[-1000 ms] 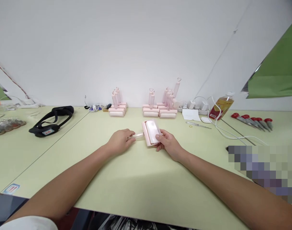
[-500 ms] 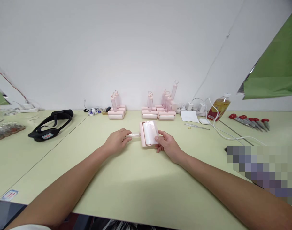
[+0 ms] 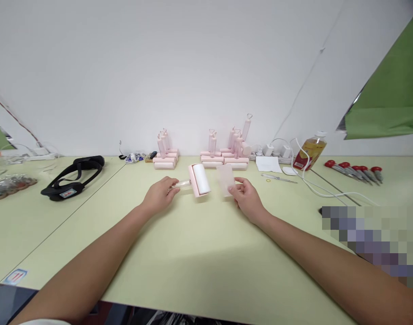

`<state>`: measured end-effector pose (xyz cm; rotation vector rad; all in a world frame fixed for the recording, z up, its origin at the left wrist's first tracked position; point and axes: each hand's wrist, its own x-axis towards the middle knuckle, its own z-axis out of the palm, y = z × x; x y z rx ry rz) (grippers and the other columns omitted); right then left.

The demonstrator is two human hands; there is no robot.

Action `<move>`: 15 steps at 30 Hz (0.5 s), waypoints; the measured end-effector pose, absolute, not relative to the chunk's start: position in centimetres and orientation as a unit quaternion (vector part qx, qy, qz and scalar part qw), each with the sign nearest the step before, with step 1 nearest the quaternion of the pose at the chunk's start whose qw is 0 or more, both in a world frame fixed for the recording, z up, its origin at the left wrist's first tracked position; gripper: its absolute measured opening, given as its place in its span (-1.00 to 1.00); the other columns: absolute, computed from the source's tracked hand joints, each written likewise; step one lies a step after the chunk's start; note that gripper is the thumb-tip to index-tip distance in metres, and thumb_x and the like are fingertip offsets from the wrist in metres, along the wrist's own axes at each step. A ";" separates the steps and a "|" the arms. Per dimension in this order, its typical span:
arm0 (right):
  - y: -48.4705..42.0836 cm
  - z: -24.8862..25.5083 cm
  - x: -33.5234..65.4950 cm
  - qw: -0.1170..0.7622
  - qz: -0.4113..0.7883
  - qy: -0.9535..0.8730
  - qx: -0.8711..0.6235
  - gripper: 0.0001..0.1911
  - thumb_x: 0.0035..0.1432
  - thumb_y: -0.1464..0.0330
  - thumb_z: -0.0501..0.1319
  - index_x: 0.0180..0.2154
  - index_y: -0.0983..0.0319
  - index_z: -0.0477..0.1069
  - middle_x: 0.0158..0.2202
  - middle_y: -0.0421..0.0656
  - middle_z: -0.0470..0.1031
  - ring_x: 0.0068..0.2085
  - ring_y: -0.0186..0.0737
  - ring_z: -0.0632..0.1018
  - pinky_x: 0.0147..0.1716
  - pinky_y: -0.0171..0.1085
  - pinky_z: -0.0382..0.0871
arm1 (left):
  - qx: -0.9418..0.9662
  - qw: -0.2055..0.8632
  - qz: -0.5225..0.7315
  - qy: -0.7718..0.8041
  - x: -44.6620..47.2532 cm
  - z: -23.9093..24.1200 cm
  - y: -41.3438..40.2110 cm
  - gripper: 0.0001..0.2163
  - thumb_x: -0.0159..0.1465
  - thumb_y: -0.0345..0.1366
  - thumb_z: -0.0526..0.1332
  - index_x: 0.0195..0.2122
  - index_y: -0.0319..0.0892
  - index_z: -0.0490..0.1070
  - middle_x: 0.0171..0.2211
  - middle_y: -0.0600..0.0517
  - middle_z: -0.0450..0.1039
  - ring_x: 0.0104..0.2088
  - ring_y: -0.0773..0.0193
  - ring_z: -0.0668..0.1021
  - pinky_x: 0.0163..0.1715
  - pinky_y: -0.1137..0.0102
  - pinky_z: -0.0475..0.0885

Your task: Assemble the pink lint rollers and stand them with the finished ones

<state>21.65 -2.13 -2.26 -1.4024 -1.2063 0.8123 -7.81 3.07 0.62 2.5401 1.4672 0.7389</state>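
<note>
My left hand (image 3: 160, 195) is closed around the clear handle of a pink lint roller (image 3: 201, 179), whose white roll faces up, held above the table. Between the thumb and fingers of my right hand (image 3: 249, 198) is a translucent pale pink lint roller cover (image 3: 226, 179), tilted and apart from the roller. Several more pink lint rollers stand with handles upright along the wall, in one group (image 3: 165, 162) to the left and another (image 3: 236, 163) to the right of the middle.
On the pale green table (image 3: 179, 262) lie a black headset strap (image 3: 74, 178), red-capped tools (image 3: 354, 171), tweezers (image 3: 279, 178) and white paper (image 3: 268, 164). A bottle of yellow drink (image 3: 310, 152) stands among white cables (image 3: 323, 195). A blurred patch covers the right edge.
The cover has come off the lint roller and moved right with my right hand. My left hand has shifted slightly left with the roller, which now tilts more.
</note>
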 end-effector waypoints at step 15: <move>0.9 -2.5 27.3 0.433 0.094 -0.539 -0.716 -0.64 0.10 0.28 0.06 -0.13 0.26 0.49 -0.12 -0.02 0.45 -0.39 -0.22 0.43 -0.23 -0.16 0.32 | 0.836 0.088 0.299 0.452 -8.1 0.5 3.2 -0.73 0.31 -0.15 0.05 -0.07 -0.13 0.37 -0.14 -0.04 0.46 -0.21 0.19 0.53 -0.23 0.32 0.44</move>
